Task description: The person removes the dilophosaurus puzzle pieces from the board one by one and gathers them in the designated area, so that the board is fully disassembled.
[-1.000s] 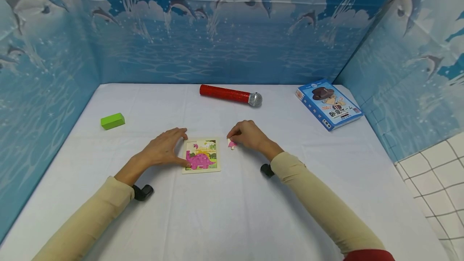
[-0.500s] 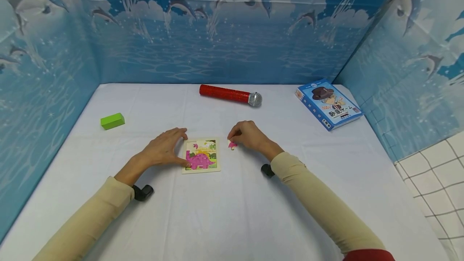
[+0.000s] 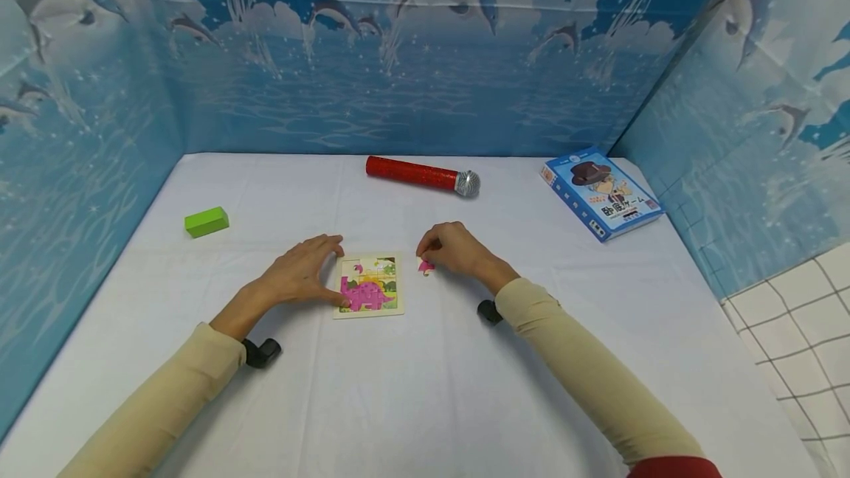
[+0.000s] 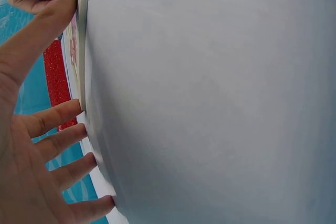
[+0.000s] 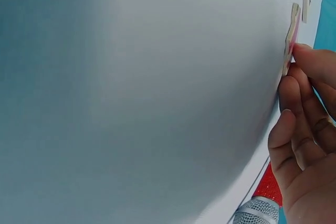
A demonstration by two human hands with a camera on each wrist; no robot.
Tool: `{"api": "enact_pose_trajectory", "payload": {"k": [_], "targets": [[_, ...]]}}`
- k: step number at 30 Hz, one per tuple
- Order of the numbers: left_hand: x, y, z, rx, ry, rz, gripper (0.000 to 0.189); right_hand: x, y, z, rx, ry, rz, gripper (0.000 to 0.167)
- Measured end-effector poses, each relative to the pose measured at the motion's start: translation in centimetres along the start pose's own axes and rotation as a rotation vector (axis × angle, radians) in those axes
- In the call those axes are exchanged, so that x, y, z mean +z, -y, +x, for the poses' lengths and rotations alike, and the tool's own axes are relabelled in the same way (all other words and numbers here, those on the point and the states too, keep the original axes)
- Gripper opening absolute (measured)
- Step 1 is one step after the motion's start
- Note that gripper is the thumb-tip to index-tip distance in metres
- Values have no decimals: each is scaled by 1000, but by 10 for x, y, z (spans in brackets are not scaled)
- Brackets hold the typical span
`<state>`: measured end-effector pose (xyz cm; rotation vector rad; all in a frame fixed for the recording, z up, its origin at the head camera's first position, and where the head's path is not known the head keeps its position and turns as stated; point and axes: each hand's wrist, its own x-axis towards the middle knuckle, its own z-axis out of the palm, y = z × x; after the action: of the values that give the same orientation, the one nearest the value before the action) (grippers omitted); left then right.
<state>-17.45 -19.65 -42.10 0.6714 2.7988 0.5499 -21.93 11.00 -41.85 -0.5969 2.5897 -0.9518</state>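
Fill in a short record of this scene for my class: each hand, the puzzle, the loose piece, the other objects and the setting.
Left hand: spread, thumb resting on the dinosaur puzzle
Right hand: pinches the puzzle piece
Puzzle: square, cream border, pink dinosaur
Loose piece: partly pink, apart from the puzzle, to its right
Behind the puzzle: red microphone
Far left: green block
Far right: blue box
Surface: white table
Backdrop: dolphin print

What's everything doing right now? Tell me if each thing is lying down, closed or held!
Puzzle board: flat, pieces in it, touched by the left hand
Pink puzzle piece: off the board, pinched by the right hand
Red microphone: lying on its side
Blue box: lying flat, looks closed
Green block: lying lengthwise
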Motion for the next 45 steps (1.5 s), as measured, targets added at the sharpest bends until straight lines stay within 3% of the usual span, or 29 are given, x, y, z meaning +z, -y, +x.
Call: {"api": "enact_pose_trajectory", "payload": {"k": [11,23,37,45], "targets": [[-1,0,0,-11,11,0,81,-2,7,5,-28,-16,11,11],[-1,1,1,-28,25,-18,81,11,28,14,-39,4,-22,23],[-1,2,1,-22,19,-18,82,32,52,27,-85,93,-32,29],[-1,2,0,-16,8,-17,82,33,54,26,-93,87,-72,26]]}}
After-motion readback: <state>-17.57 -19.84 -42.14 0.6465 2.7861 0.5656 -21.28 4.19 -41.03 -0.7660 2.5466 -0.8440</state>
